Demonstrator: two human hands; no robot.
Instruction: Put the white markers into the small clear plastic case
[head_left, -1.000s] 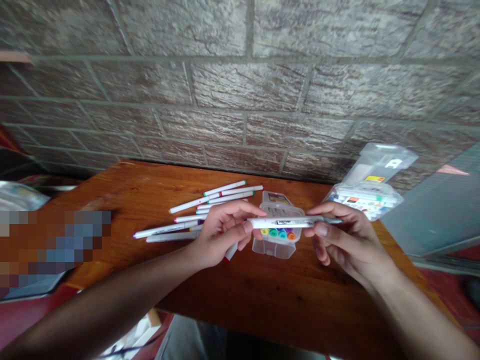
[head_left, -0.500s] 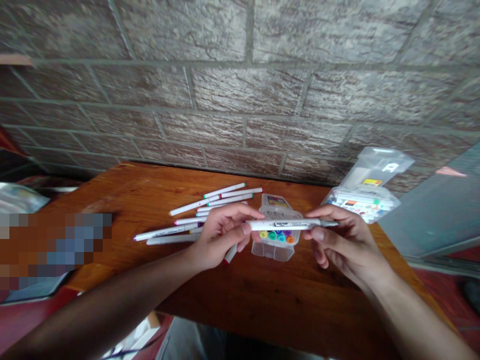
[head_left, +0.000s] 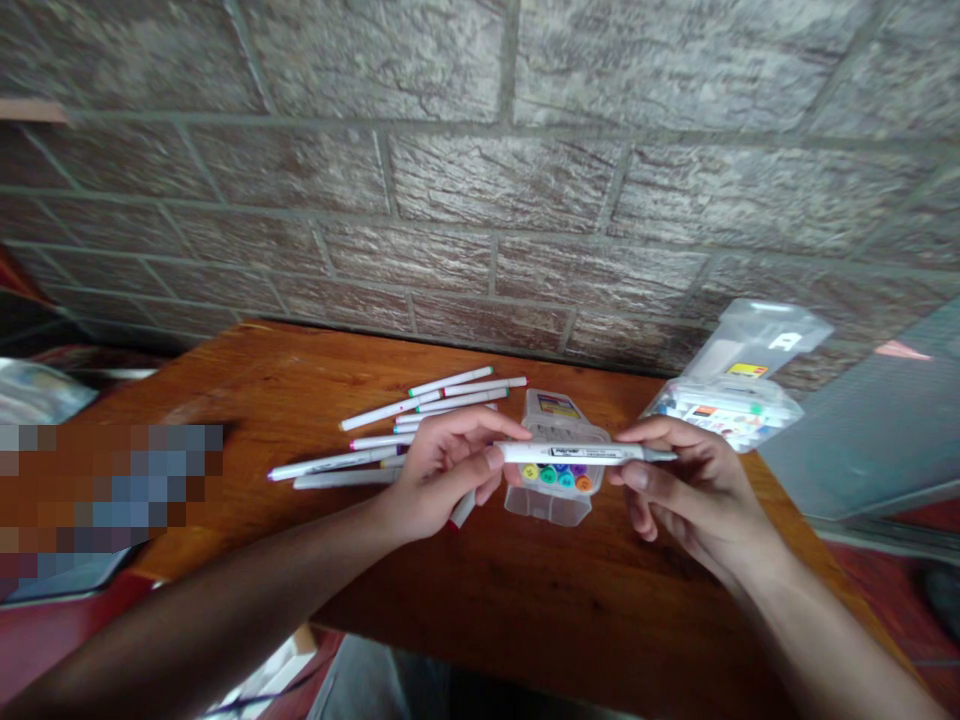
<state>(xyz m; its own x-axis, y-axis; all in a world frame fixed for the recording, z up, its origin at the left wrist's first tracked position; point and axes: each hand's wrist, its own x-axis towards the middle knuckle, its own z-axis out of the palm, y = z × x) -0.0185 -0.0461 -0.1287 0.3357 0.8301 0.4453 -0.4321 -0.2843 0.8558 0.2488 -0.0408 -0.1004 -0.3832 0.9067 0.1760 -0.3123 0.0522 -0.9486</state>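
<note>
**Marker held level between both hands, hardly moved in the last second**

Head view: comparing with the two earlier pictures, I see almost no change. The white marker (head_left: 574, 453) sits a shade lower in the picture, and both hands have kept their places on it. I judge the handling is paused at this two-handed hold, since neither end has come away from the barrel.

The left hand (head_left: 442, 470) pinches the marker's left end between thumb and fingertips. It also keeps a second marker (head_left: 459, 512) tucked under the palm, with its red end poking out below. The right hand (head_left: 690, 480) is clamped on the right end, thumb under and forefinger over.

The marker's long axis runs straight across my view, left to right and roughly parallel to the brick wall (head_left: 480, 180). Its grey tapered end points right, just past the right fingers.

The marker hangs in the air just above the clear case (head_left: 551, 505), where coloured caps stand upright. Loose markers (head_left: 420, 410) lie fanned on the table (head_left: 525, 590) to the left of the case. A second case (head_left: 739, 385) rests at the table's far right corner.
</note>
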